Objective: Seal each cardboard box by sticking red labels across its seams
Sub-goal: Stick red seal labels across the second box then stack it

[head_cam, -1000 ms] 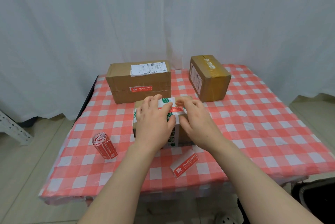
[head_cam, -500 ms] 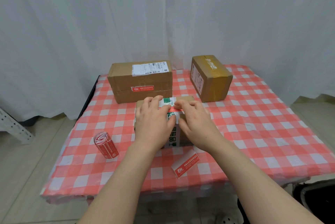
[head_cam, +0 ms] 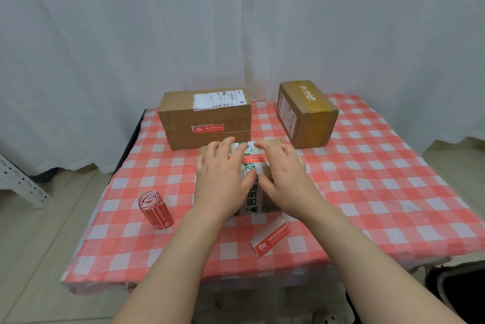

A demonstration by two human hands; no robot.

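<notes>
Left hand and right hand lie flat, fingers straight and loosely spread, on the box beneath them; a red label spans its top between them. Roll lies left of the left hand

Your hands part over the small box.
Your left hand and right hand spread slightly outward along the red label, so more of its strip now shows between your fingers than half a second ago.

Red-checked tablecloth before white curtain, pale floor
</notes>
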